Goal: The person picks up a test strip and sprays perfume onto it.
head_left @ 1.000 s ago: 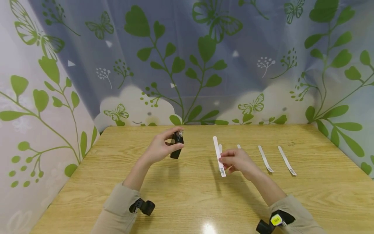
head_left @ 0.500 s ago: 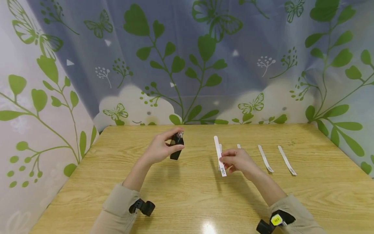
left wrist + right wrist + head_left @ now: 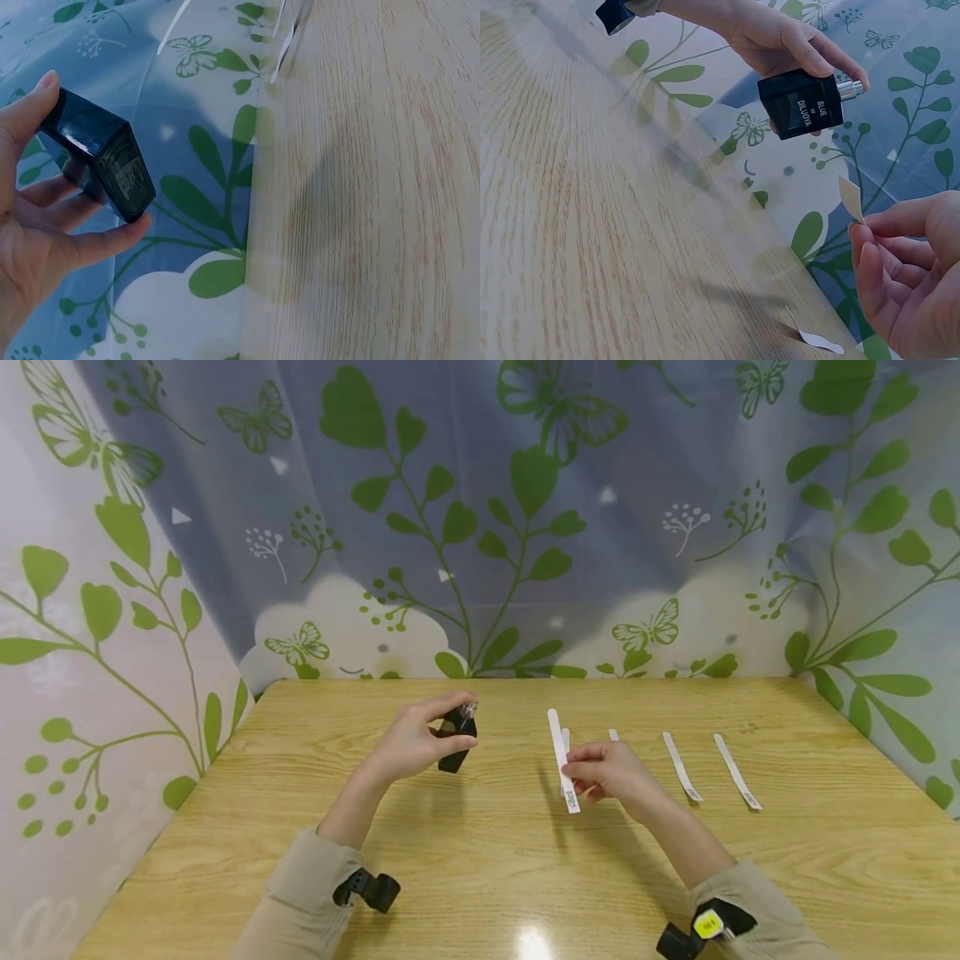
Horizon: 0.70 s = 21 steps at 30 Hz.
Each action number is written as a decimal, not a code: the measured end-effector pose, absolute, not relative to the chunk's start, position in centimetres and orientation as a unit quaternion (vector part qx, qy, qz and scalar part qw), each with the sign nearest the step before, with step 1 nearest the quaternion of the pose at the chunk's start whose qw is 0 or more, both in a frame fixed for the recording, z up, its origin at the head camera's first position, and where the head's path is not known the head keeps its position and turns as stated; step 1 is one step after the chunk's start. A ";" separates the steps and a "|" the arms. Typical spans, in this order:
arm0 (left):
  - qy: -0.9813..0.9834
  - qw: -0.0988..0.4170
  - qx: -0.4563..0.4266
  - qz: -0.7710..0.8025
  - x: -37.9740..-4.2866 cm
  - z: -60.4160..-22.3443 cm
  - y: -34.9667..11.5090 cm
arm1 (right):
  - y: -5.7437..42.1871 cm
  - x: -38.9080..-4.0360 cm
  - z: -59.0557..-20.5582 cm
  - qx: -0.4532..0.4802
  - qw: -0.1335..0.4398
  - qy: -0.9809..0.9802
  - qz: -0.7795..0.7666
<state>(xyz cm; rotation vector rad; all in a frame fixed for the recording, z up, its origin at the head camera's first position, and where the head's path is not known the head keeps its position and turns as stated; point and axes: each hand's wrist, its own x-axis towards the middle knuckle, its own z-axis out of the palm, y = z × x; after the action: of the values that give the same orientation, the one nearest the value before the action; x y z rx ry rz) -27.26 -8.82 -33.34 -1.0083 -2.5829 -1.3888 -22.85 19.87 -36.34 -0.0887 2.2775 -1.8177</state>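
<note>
In the head view, a black perfume bottle [image 3: 454,753] is held above the table by my left hand [image 3: 405,742]. The forefinger lies on the clear and silver spray top, and the bottle's upper end leans slightly right. Light lettering shows on the bottle's face [image 3: 801,105] in the right wrist view. My right hand [image 3: 617,778] pinches a white paper test strip [image 3: 557,745] by its lower part, upright and apart from the bottle. Printing marks the strip's lower end. The bottle's glossy base [image 3: 129,176] faces the left wrist camera.
Several more white strips are on the wooden table [image 3: 480,868]: one partly behind the held strip, another strip [image 3: 613,735] mostly hidden by my right hand, then a strip [image 3: 681,767] and a strip [image 3: 737,772] to the right. A patterned curtain [image 3: 480,527] hangs behind.
The bottle has tilted, its spray top shifting slightly right, and it sits a little lower. My right hand and its strip have stayed nearly still.
</note>
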 end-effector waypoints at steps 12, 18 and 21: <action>-0.834 0.028 -0.332 -0.440 -27.0 -33.1 -8.5 | 19.8 -22.7 -36.4 -0.035 0.117 0.778 -0.617; -0.833 0.035 -0.340 -0.436 -27.1 -33.1 -8.4 | 19.8 -22.9 -36.5 -0.032 0.114 0.777 -0.619; -0.829 0.033 -0.342 -0.441 -27.1 -33.2 -8.4 | 19.8 -22.9 -36.7 -0.030 0.115 0.776 -0.620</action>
<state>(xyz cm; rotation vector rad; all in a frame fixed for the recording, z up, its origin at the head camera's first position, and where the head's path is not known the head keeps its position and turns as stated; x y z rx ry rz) -27.12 -8.40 -33.17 -1.0525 -2.5513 -1.3558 -22.94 19.78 -36.67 -0.0889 2.2731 -1.8168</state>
